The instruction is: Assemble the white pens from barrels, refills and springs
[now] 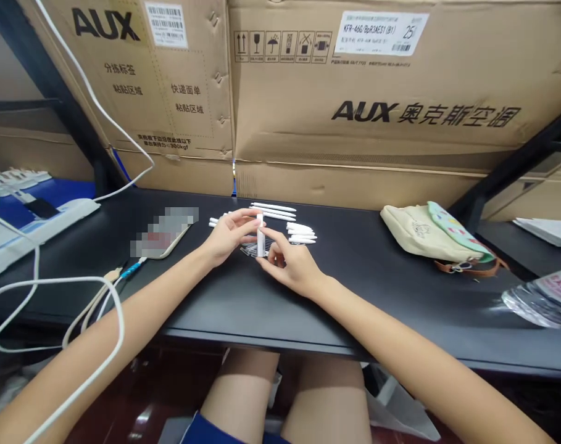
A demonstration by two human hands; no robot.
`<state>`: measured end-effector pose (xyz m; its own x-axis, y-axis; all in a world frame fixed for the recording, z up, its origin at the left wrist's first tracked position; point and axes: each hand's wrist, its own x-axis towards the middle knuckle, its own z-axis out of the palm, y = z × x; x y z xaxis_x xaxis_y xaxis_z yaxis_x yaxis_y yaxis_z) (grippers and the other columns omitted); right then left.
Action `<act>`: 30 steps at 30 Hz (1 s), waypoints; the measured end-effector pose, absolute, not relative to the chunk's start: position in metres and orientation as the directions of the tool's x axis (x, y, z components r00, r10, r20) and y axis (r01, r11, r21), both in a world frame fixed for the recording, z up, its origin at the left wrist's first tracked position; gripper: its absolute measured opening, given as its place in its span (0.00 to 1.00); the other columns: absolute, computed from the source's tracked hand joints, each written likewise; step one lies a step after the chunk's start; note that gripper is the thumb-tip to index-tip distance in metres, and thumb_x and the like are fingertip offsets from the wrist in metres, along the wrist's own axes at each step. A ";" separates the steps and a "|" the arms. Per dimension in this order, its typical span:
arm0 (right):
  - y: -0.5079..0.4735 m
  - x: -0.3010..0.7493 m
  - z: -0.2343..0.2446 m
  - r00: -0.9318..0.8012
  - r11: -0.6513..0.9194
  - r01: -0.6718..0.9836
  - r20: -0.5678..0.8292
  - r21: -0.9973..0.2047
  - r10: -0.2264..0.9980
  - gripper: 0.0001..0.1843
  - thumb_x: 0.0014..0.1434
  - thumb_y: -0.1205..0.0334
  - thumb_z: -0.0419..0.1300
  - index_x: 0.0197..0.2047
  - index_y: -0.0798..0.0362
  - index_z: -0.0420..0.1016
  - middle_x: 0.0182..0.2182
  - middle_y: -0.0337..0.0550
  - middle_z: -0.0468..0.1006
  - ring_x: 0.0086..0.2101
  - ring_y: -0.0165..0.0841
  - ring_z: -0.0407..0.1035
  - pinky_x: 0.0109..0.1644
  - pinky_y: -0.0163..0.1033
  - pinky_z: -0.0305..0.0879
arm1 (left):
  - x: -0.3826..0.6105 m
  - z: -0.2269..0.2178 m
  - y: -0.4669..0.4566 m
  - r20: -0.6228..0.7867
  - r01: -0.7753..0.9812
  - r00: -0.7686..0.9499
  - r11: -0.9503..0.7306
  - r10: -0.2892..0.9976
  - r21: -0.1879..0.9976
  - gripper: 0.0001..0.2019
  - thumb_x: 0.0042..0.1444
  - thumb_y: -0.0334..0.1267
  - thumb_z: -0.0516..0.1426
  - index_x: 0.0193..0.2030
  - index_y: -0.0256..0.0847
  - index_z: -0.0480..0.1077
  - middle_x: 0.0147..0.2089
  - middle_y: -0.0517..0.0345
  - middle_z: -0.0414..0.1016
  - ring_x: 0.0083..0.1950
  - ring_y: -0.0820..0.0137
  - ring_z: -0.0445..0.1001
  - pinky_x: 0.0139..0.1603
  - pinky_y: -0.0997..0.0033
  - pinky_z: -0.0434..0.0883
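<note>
Head view: my worry is that white tube [261, 242] getting away from you. It's only on fingertips, so if your left hand [236, 230] and right hand [296, 265] push slightly out of line, I'd guess it tips or squirts out sideways. It'd probably land in the small clear parts [249, 250] right behind it and scatter them. A careless knuckle could also roll the white pens [274, 211] or knock the short white pieces [301, 234] beyond your right hand. And watch the white cable [121, 314]: it loops across your left forearm in this view (can't tell if it's touching), so a quick pull back might snag.

As for the grip, the tube's roughly upright between your hands, above the black table [271, 308]. Your left has a narrow pinch near its top; your right spans it, index partway up and thumb down by the bottom end. Can't tell from here whether the bottom touches the table or how hard you're squeezing.
</note>
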<state>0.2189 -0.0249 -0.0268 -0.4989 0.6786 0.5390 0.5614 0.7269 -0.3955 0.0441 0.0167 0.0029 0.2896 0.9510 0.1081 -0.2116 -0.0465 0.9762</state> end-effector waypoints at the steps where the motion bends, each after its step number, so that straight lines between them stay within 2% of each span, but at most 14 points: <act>1: -0.025 0.219 -0.027 -0.519 0.732 0.556 0.523 -0.394 0.676 0.33 0.59 0.59 0.57 0.64 0.53 0.49 0.24 0.33 0.72 0.20 0.25 0.63 0.25 0.29 0.56 | 0.045 0.002 0.017 0.114 -0.215 0.281 -0.053 0.953 0.975 0.18 0.41 0.41 0.67 0.40 0.40 0.74 0.35 0.58 0.76 0.38 0.71 0.74 0.39 0.72 0.72; 4: -0.025 0.221 -0.026 -0.569 0.766 0.510 0.514 -0.391 0.642 0.39 0.56 0.55 0.60 0.65 0.54 0.47 0.24 0.33 0.72 0.20 0.25 0.62 0.24 0.29 0.56 | 0.046 0.000 0.018 0.121 -0.221 0.277 -0.059 0.953 0.974 0.17 0.40 0.41 0.67 0.38 0.40 0.74 0.34 0.58 0.76 0.39 0.70 0.74 0.38 0.71 0.73; 8: -0.025 0.223 -0.024 -0.519 0.787 0.496 0.602 -0.367 0.607 0.30 0.61 0.59 0.55 0.63 0.54 0.51 0.22 0.32 0.70 0.19 0.24 0.61 0.25 0.29 0.58 | 0.047 -0.001 0.016 0.107 -0.219 0.279 -0.046 0.954 0.975 0.16 0.40 0.41 0.67 0.38 0.39 0.74 0.34 0.58 0.75 0.38 0.71 0.74 0.38 0.71 0.73; 12: -0.026 0.223 -0.023 -0.581 0.835 0.433 0.603 -0.339 0.547 0.34 0.58 0.54 0.58 0.64 0.53 0.50 0.22 0.32 0.69 0.18 0.24 0.59 0.24 0.29 0.57 | 0.044 -0.003 0.016 0.100 -0.224 0.275 -0.038 0.956 0.974 0.17 0.40 0.41 0.67 0.38 0.39 0.74 0.34 0.58 0.75 0.38 0.71 0.74 0.38 0.71 0.73; 15: -0.027 0.223 -0.021 -0.529 0.817 0.457 0.631 -0.352 0.568 0.30 0.61 0.58 0.55 0.63 0.53 0.51 0.21 0.31 0.69 0.19 0.24 0.59 0.25 0.28 0.58 | 0.044 -0.005 0.017 0.103 -0.228 0.285 -0.037 0.953 0.973 0.17 0.40 0.41 0.67 0.38 0.39 0.74 0.34 0.58 0.75 0.38 0.70 0.74 0.39 0.71 0.73; 19: -0.027 0.224 -0.021 -0.588 0.832 0.464 0.597 -0.304 0.546 0.32 0.58 0.55 0.58 0.63 0.53 0.53 0.21 0.31 0.69 0.18 0.24 0.59 0.23 0.29 0.55 | 0.046 -0.006 0.018 0.108 -0.220 0.295 -0.043 0.949 0.975 0.17 0.41 0.42 0.67 0.39 0.39 0.74 0.35 0.58 0.75 0.38 0.71 0.74 0.38 0.72 0.73; 22: -0.028 0.224 -0.022 -0.554 0.828 0.478 0.631 -0.291 0.542 0.27 0.61 0.60 0.54 0.62 0.54 0.54 0.20 0.31 0.68 0.18 0.24 0.59 0.24 0.28 0.57 | 0.047 -0.004 0.017 0.112 -0.214 0.307 -0.046 0.945 0.976 0.17 0.41 0.42 0.67 0.39 0.39 0.74 0.35 0.57 0.75 0.38 0.70 0.74 0.36 0.72 0.73; 26: -0.028 0.222 -0.024 -0.573 0.829 0.490 0.617 -0.269 0.539 0.26 0.59 0.57 0.57 0.59 0.54 0.58 0.19 0.30 0.68 0.17 0.24 0.58 0.23 0.29 0.55 | 0.047 -0.003 0.017 0.120 -0.204 0.310 -0.057 0.943 0.977 0.17 0.42 0.42 0.66 0.40 0.39 0.74 0.34 0.56 0.75 0.37 0.69 0.75 0.35 0.72 0.73; 30: -0.029 0.221 -0.023 -0.547 0.820 0.507 0.637 -0.265 0.543 0.23 0.60 0.60 0.55 0.58 0.54 0.59 0.19 0.30 0.67 0.17 0.24 0.59 0.24 0.29 0.56 | 0.048 -0.003 0.016 0.127 -0.213 0.316 -0.060 0.940 0.975 0.17 0.43 0.42 0.66 0.40 0.39 0.73 0.34 0.57 0.75 0.37 0.70 0.74 0.35 0.72 0.73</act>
<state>0.2205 -0.0289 -0.0234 -0.5465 0.5433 0.6373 0.5070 0.8203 -0.2646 0.0476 0.0158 -0.0033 0.3158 0.9403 0.1268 -0.2127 -0.0601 0.9753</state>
